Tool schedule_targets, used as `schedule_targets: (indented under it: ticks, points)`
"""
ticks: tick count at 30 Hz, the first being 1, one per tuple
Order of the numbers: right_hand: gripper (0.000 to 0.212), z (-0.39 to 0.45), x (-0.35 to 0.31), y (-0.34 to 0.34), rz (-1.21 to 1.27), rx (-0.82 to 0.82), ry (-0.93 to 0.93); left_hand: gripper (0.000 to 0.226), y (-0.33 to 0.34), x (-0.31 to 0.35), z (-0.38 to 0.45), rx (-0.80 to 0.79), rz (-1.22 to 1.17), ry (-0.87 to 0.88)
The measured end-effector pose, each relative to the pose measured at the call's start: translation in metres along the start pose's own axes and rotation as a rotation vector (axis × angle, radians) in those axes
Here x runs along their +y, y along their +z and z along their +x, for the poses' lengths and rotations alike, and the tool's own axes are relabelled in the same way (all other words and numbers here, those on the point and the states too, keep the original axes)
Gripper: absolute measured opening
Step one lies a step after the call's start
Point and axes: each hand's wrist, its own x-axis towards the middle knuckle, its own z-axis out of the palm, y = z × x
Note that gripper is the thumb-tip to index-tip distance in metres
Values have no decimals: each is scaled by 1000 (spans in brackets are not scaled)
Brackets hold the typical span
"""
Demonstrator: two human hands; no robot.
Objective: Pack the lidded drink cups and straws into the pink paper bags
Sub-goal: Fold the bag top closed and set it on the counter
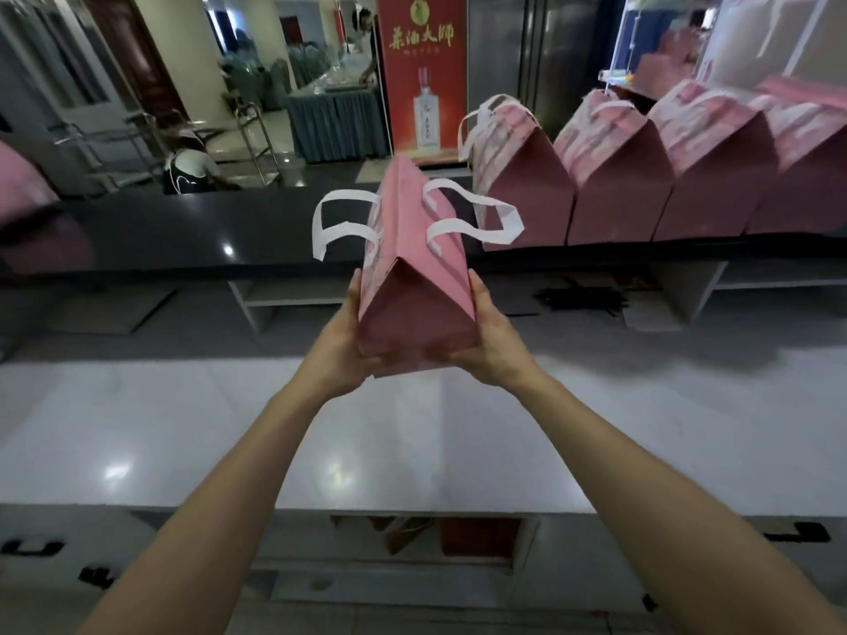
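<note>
I hold a pink paper bag (415,286) with white ribbon handles out in front of me, above the white counter and short of the black counter. Its top is folded shut to a ridge. My left hand (346,346) grips its lower left side and my right hand (488,341) grips its lower right side, both near the bottom. What is inside the bag is hidden. No cups or straws are visible.
A row of several closed pink bags (618,176) stands on the black counter (183,231) at the right. Part of another pink bag (23,190) shows at the far left. A white counter (137,428) lies below my arms. A red banner (424,75) stands behind.
</note>
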Motion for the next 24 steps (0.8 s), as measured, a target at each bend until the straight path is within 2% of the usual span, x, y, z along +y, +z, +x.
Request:
schedule_targets:
  ticks: [4, 7, 11, 18, 20, 22, 24]
  points:
    - [141, 64, -8, -7, -52, 45, -10, 149, -25, -6, 63, 89, 35, 72]
    - [136, 113, -6, -12, -102, 67, -59, 142, -37, -9, 111, 118, -2, 108]
    - [132, 161, 9, -11, -125, 90, -63, 129, -36, -22, 164, 62, 0, 62]
    - [131, 192, 42, -12, -157, 140, -7, 130, -32, -42, 211, 57, -79, 54]
    - [117, 181, 57, -9, -176, 155, 43, 129, -32, -44, 224, 53, -110, 57]
    - [90, 164, 81, -3, -236, 168, 106, 129, -29, -48, 235, 46, -129, 61]
    - [77, 144, 108, 4, -331, 103, 210, 130, -24, -51, 244, 34, -150, 62]
